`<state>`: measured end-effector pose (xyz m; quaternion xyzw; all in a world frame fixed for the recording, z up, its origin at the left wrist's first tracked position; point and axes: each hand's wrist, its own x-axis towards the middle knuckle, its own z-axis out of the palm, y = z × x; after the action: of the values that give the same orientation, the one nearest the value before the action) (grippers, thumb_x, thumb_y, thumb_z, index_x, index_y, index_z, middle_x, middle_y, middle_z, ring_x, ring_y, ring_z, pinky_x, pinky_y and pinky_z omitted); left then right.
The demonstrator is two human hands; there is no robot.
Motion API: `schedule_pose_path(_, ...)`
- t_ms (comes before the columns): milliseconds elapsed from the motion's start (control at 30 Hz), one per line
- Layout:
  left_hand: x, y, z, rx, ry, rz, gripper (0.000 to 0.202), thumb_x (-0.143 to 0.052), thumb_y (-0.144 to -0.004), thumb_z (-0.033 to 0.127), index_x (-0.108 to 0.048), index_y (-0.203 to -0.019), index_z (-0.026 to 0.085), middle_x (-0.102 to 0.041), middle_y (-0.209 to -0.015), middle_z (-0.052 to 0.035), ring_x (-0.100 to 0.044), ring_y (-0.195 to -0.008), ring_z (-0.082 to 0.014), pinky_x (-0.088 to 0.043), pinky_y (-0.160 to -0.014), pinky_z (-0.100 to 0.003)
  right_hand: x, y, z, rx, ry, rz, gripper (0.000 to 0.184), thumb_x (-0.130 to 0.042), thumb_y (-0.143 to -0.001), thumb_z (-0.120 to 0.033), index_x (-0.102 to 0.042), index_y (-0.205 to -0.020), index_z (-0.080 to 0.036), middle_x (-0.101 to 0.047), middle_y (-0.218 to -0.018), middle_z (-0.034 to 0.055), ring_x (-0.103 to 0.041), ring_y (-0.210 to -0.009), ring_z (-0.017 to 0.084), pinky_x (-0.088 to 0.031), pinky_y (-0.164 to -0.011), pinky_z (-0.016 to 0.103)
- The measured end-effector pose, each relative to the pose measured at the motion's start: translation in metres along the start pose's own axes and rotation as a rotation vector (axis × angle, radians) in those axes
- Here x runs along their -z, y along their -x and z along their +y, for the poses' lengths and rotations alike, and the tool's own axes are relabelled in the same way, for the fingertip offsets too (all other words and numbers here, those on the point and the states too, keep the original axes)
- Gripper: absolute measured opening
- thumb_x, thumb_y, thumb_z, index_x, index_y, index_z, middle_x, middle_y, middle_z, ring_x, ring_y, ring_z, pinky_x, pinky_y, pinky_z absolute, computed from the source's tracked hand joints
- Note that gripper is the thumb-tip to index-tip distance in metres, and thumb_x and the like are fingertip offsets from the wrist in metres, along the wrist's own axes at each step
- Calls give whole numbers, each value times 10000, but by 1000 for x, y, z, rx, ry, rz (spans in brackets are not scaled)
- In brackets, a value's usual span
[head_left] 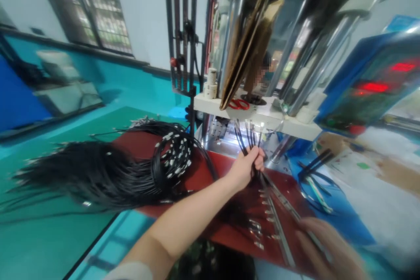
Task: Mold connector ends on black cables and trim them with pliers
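My left hand [247,167] is closed around a bunch of several black cables [242,140], whose pale tips point up toward the lit gap of the press. My right hand [328,247], blurred at the lower right, is around the near end of a slim metal bar [292,210]. A second metal bar [278,227] lies beside it on the red-brown mat [226,223]. Small metal-ended pieces [257,232] are lined up along that second bar. Left of my forearm rests a big bundle of black cables [108,175], with a coil of white-marked cables [173,155] at its right end.
A press with a white plate [262,116] and steel columns stands ahead. Red-handled scissors [239,104] and cardboard sheets [246,48] are on the plate. At right are a blue control box [370,83] with red displays, and loose cables [316,179]. Green table surface [49,236] spreads left.
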<state>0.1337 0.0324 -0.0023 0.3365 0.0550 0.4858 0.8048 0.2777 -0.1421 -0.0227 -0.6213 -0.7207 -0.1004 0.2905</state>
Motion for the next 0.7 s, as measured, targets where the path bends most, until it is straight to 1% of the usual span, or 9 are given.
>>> schedule_pose_path(67,3,-3,14,-95,-20,48,264,-578,-770,384,-492,-699,145,-351,-474,71,-356,-447,-58,-345,-524,-213,-36,-27,-24,124,-53,-136,190,-456,-832,-286,-577,-969,-233,-634,-927,68,-600,-857,207,-499,-759,335)
schedule_pose_path(133,7,-7,30,-168,-58,87,257,-569,-780,379,-493,-703,145,-380,-499,59,-392,-477,-63,-350,-540,-212,-69,-55,-49,143,-71,-292,251,-439,-819,-205,-550,-1043,-196,-619,-1005,81,-577,-936,204,-478,-812,342)
schedule_pose_path(200,13,-11,46,-247,-105,133,244,-556,-792,367,-497,-707,146,-394,-509,52,-408,-491,-64,-339,-533,-206,-95,-77,-70,134,10,-404,274,-483,-774,-192,-543,-1039,-148,-616,-977,118,-574,-924,241,-465,-797,381)
schedule_pose_path(300,26,-18,61,-371,-178,191,237,-542,-803,360,-504,-710,145,-396,-515,51,-402,-487,-58,-313,-509,-198,-117,-92,-87,86,148,-530,310,-565,-709,-248,-532,-980,-102,-629,-873,154,-600,-817,297,-456,-711,420)
schedule_pose_path(400,37,-22,62,-436,-191,219,253,-544,-799,376,-499,-703,145,-392,-517,51,-393,-482,-57,-314,-504,-201,-131,-87,-87,41,178,-582,300,-530,-728,-237,-501,-989,-91,-646,-792,147,-625,-728,300,-454,-637,395)
schedule_pose_path(500,45,-26,63,-504,-138,289,266,-543,-798,379,-482,-678,149,-369,-500,59,-375,-468,-54,-322,-499,-201,-141,-75,-75,41,38,-531,203,-382,-798,-155,-488,-967,-120,-646,-685,87,-636,-629,240,-460,-560,323)
schedule_pose_path(567,50,-33,75,-562,-88,371,266,-531,-807,365,-465,-658,155,-353,-487,66,-360,-451,-50,-323,-489,-196,-144,-67,-64,78,-132,-384,189,-344,-828,-165,-469,-968,-143,-651,-696,64,-642,-626,200,-475,-544,280)
schedule_pose_path(633,54,-45,98,-598,-25,454,246,-506,-824,320,-444,-647,161,-339,-478,74,-348,-429,-44,-325,-482,-192,-144,-62,-53,133,-243,-204,180,-358,-848,-212,-447,-996,-158,-661,-737,59,-650,-640,180,-495,-550,255)
schedule_pose_path(700,60,-59,129,-586,26,533,225,-466,-840,248,-420,-637,165,-314,-467,84,-329,-402,-39,-329,-476,-187,-145,-56,-44,186,-255,-75,187,-384,-855,-257,-445,-1011,-173,-669,-759,64,-655,-639,183,-514,-547,254)
